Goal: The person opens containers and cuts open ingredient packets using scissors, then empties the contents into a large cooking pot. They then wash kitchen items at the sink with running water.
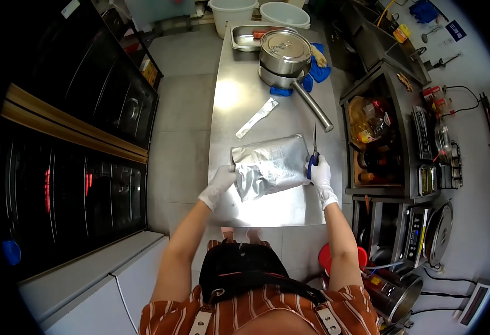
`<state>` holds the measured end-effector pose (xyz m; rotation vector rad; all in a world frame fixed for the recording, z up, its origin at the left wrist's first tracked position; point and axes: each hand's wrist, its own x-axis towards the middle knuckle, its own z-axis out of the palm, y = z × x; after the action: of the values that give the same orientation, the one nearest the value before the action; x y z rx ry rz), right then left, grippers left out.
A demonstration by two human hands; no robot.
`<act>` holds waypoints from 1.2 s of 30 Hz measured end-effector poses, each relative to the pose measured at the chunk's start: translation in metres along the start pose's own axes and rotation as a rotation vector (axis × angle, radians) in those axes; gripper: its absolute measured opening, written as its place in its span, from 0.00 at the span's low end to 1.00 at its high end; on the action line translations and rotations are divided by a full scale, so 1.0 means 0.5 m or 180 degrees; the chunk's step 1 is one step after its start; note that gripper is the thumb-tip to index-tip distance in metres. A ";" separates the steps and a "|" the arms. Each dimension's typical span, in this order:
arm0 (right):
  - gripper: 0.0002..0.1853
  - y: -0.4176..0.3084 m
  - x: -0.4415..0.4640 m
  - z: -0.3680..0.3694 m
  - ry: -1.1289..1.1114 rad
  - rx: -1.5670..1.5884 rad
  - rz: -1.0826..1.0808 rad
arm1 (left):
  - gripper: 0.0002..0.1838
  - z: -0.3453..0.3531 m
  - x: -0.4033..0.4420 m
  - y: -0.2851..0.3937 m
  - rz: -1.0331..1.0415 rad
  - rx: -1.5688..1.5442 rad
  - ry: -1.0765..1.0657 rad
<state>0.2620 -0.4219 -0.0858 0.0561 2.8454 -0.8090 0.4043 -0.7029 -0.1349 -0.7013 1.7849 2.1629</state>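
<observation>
The left side of the silver bag (pixel 270 164) was gripped by the left hand (pixel 222 180), with its fingers closed on the edge. The blue handles of the scissors (pixel 313 163) were held in the right hand (pixel 321 172), with its fingers bent around them. How far the blades were open could not be told. Both hands were covered by white gloves.

In the head view, the bag was laid flat on the shiny table (pixel 222 125), between the two hands. Its long way was set from side to side, from one hand to the other, with the right end tipped a little away from the body. From the left hand, the bag was spread to the right. From the right hand, it was found just to the left. The left hand was nearer, as the bag was touched by it. Whether the bag was touched by the right hand could not be told. The blades were pointed away from the body, beside the bag's right end.

A thin silver strip (pixel 257 118) was seen past the bag, lying at a slant. Farther off, a pot (pixel 285 46) was stacked on a pan (pixel 278 81), with the pan's long handle pointed back toward the right hand.
</observation>
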 end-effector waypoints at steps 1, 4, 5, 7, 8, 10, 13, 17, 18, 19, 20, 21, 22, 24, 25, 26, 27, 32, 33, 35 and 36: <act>0.19 0.000 0.007 0.009 0.0003 0.0291 0.0149 | 0.11 0.013 0.003 -0.003 -0.0030 0.0014 0.0188; 0.17 0.008 0.010 0.009 -0.0036 0.0326 0.0108 | 0.12 0.053 0.016 -0.005 -0.0150 -0.0156 0.0663; 0.17 0.012 0.011 0.010 -0.0097 0.0494 0.0141 | 0.12 0.068 0.018 -0.005 -0.0158 -0.0160 0.0667; 0.16 0.009 0.015 0.009 -0.0170 0.0669 0.0150 | 0.12 0.087 0.025 0.000 0.0261 -0.0991 0.0032; 0.15 0.011 0.011 0.008 -0.0223 0.0500 0.0085 | 0.11 0.085 0.044 -0.026 -0.0068 -0.1476 -0.0144; 0.14 -0.030 -0.023 -0.035 -0.0468 0.0871 -0.0016 | 0.10 0.090 0.071 -0.070 -0.0235 -0.1712 -0.0221; 0.15 -0.037 -0.048 -0.042 -0.0348 0.0848 -0.0011 | 0.09 0.104 0.070 -0.101 -0.0434 -0.1920 -0.0155; 0.14 0.017 -0.034 -0.010 0.0096 -0.0055 -0.0446 | 0.12 0.131 0.083 -0.134 -0.0167 -0.2479 -0.0014; 0.14 0.031 -0.027 -0.001 0.0205 -0.0261 -0.0529 | 0.11 0.130 0.087 -0.148 0.0347 -0.1652 0.0386; 0.14 0.032 -0.023 -0.004 0.0212 -0.0260 -0.0525 | 0.10 0.126 0.066 -0.112 0.0341 -0.1123 0.0594; 0.13 0.026 -0.024 -0.009 0.0248 -0.0515 -0.0466 | 0.09 0.124 0.030 -0.045 0.0199 -0.0553 0.0781; 0.12 0.022 -0.025 -0.011 0.0283 -0.0761 -0.0406 | 0.09 0.122 -0.003 0.013 0.0046 -0.0195 0.0838; 0.12 0.028 -0.024 -0.016 0.0381 -0.0837 -0.0425 | 0.09 0.113 -0.032 0.057 0.0009 -0.0082 0.0820; 0.12 0.056 -0.013 -0.023 0.0633 -0.0797 -0.0385 | 0.13 0.084 -0.089 0.118 0.0222 -0.0593 0.0421; 0.13 0.065 -0.009 -0.029 0.0774 -0.0843 -0.0528 | 0.13 0.067 -0.114 0.139 0.0208 -0.0570 0.0434; 0.14 0.074 0.001 -0.030 0.0968 -0.0996 -0.0683 | 0.15 0.053 -0.137 0.158 0.0292 -0.0674 0.0346; 0.15 0.079 0.016 -0.032 0.1173 -0.1149 -0.0841 | 0.17 0.037 -0.151 0.167 0.0385 -0.0780 0.0252; 0.15 0.091 0.058 -0.068 0.1409 -0.1819 -0.1066 | 0.21 -0.024 -0.192 0.131 0.0357 -0.0972 0.0261; 0.14 0.095 0.061 -0.069 0.1449 -0.1872 -0.1106 | 0.22 -0.033 -0.204 0.125 0.0370 -0.0997 0.0330; 0.14 0.104 0.068 -0.066 0.1478 -0.1891 -0.1259 | 0.22 -0.044 -0.222 0.120 0.0365 -0.1014 0.0365; 0.13 0.109 0.070 -0.064 0.1497 -0.1896 -0.1425 | 0.22 -0.042 -0.241 0.136 0.0444 -0.1077 0.0384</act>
<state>0.2269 -0.3592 -0.0938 -0.5552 3.4774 0.0514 0.4788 -0.7250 -0.0183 -0.8177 1.5788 2.6042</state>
